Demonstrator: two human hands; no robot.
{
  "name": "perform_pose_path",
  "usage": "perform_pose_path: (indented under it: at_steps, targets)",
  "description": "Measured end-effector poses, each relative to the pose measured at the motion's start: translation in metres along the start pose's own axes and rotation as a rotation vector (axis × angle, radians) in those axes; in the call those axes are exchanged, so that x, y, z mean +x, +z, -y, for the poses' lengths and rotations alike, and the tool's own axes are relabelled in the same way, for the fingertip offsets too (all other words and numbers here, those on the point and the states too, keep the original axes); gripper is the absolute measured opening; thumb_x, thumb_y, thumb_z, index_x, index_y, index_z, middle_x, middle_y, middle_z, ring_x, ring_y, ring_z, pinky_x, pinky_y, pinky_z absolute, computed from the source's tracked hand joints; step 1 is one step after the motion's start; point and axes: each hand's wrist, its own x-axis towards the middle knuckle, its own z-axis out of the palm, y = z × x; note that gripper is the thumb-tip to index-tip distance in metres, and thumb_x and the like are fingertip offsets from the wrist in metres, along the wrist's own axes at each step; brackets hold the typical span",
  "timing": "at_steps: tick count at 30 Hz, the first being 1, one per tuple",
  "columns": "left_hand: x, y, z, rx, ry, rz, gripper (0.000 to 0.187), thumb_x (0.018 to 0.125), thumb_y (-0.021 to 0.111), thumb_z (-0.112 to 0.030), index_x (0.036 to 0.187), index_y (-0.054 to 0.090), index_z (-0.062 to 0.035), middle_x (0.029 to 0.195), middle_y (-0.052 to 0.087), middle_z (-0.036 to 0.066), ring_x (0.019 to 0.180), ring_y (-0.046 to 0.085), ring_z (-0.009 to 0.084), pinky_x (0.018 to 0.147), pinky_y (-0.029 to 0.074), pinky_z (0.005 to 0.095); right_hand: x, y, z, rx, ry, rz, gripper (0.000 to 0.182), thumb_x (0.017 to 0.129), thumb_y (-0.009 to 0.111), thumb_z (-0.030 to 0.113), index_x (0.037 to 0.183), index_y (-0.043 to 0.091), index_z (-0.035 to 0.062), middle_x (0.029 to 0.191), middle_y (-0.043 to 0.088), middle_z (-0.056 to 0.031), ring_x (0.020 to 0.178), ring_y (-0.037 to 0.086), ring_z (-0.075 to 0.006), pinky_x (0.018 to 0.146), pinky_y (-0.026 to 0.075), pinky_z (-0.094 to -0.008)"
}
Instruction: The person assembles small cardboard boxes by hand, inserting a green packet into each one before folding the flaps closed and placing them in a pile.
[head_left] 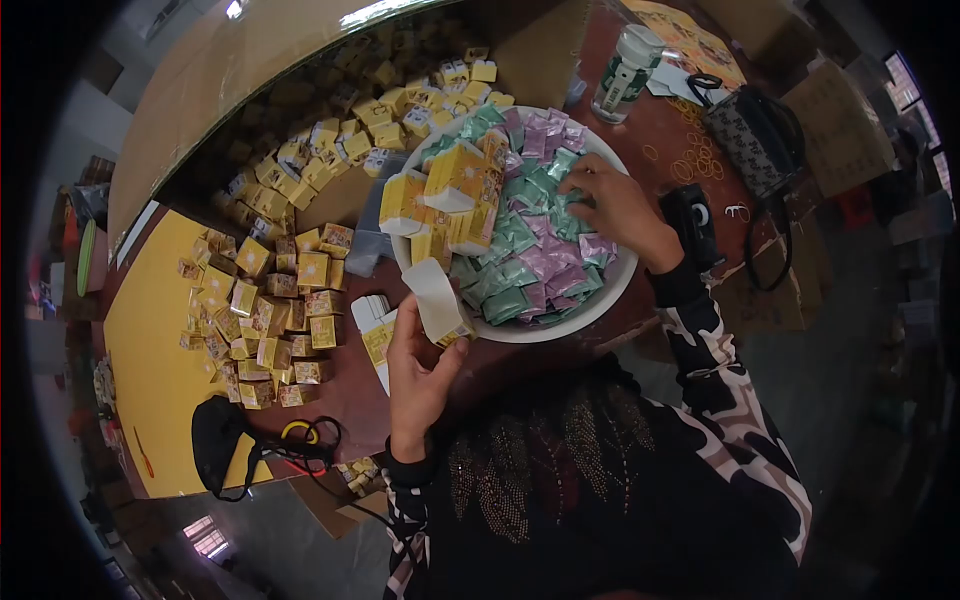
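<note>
Shiny foil-like sachets point(548, 258), smooth plastic bowl point(545, 332), matt card box point(434, 300).

At the bottom centre, a black top point(640, 550) bears feather shapes point(505, 480), seemingly picked out in gold studs or beads; patterned sleeves point(745, 420) in black, white and dusky brown end in black cuffs point(680, 284).

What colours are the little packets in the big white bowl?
The packets are teal-green and light purple; the head view shows them best.
</note>
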Motion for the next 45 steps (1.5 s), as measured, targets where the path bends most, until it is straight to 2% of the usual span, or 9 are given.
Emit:
perform_pose_path:
  at_steps: [7,9,12,22,28,34,36,39,45]
  targets:
    - [0.000,0.006,-0.001,-0.152,-0.010,0.040,0.064,0.084,0.068,0.009,0.142,0.040,-0.0003,0.136,0.054,0.010,0.123,0.055,0.0189,0.104,0.046,0.0335,0.001,-0.011,0.018,0.117,-0.035,-0.041,0.026,0.080,0.073,-0.001,0.103,0.064,0.0062,0.095,0.063,-0.0079,0.075,0.067,-0.0210,0.065,0.052,-0.0324]
    - [-0.001,0.008,0.007,-0.128,-0.004,0.041,0.068,0.083,0.070,0.009,0.143,0.040,-0.0007,0.137,0.053,0.010,0.123,0.055,0.0194,0.103,0.047,0.0341,-0.007,-0.015,0.057,0.721,0.139,-0.200,0.021,0.086,0.070,-0.003,0.104,0.062,0.0032,0.090,0.064,-0.0050,0.067,0.066,-0.0108,0.058,0.049,-0.0249]
    - [0.006,0.018,0.014,-0.118,-0.054,0.041,0.069,0.079,0.076,0.008,0.140,0.043,0.0001,0.132,0.055,0.010,0.120,0.057,0.0212,0.100,0.049,0.0336,-0.023,-0.002,0.101,1.020,0.028,-0.250,0.021,0.089,0.069,-0.003,0.107,0.060,0.0009,0.089,0.066,-0.0037,0.067,0.064,-0.0050,0.056,0.048,-0.0210]
    - [0.005,0.029,0.019,0.204,0.187,-0.143,0.065,0.076,0.080,0.005,0.135,0.053,0.0009,0.123,0.057,0.011,0.112,0.061,0.0212,0.091,0.055,0.0315,-0.024,0.012,0.138,0.517,-0.175,-0.253,0.014,0.083,0.074,-0.003,0.094,0.066,0.0001,0.073,0.065,-0.0009,0.057,0.055,-0.0019,0.050,0.042,-0.0209]
    - [0.004,0.034,0.013,0.140,0.161,-0.131,0.066,0.080,0.077,0.006,0.140,0.049,-0.0002,0.130,0.056,0.013,0.118,0.059,0.0226,0.094,0.056,0.0332,-0.020,0.008,0.127,0.435,-0.220,-0.113,0.017,0.078,0.078,0.001,0.093,0.070,0.0017,0.082,0.064,-0.0016,0.062,0.052,-0.0057,0.055,0.041,-0.0254]
    - [0.004,0.030,0.009,-0.130,0.207,-0.013,0.061,0.085,0.071,0.008,0.140,0.048,0.0000,0.136,0.051,0.013,0.124,0.056,0.0240,0.100,0.053,0.0359,-0.016,0.000,0.106,0.553,-0.248,0.034,0.035,0.084,0.077,0.020,0.114,0.072,0.0033,0.108,0.062,-0.0084,0.091,0.060,-0.0166,0.076,0.048,-0.0321]
    - [0.003,0.027,0.010,-0.204,0.224,0.029,0.060,0.085,0.070,0.008,0.140,0.048,0.0003,0.138,0.048,0.013,0.124,0.055,0.0239,0.101,0.052,0.0360,-0.012,0.016,0.097,0.668,-0.511,-0.095,0.045,0.085,0.078,0.029,0.125,0.068,0.0076,0.113,0.064,-0.0115,0.101,0.064,-0.0232,0.083,0.052,-0.0330]
    - [0.004,0.023,0.010,-0.306,0.203,0.102,0.053,0.086,0.070,0.007,0.136,0.053,0.0006,0.141,0.045,0.013,0.123,0.055,0.0228,0.100,0.053,0.0348,-0.024,0.027,0.108,0.896,-0.341,0.115,0.050,0.085,0.077,0.031,0.127,0.067,0.0070,0.118,0.066,-0.0137,0.106,0.065,-0.0267,0.090,0.052,-0.0348]
    - [0.003,0.022,0.012,-0.194,0.192,0.181,0.034,0.087,0.069,0.007,0.120,0.064,0.0017,0.140,0.045,0.013,0.120,0.057,0.0208,0.096,0.055,0.0321,-0.031,0.044,0.089,0.654,-0.490,0.017,0.049,0.086,0.075,0.030,0.124,0.067,0.0004,0.123,0.066,-0.0227,0.117,0.063,-0.0354,0.100,0.048,-0.0430]
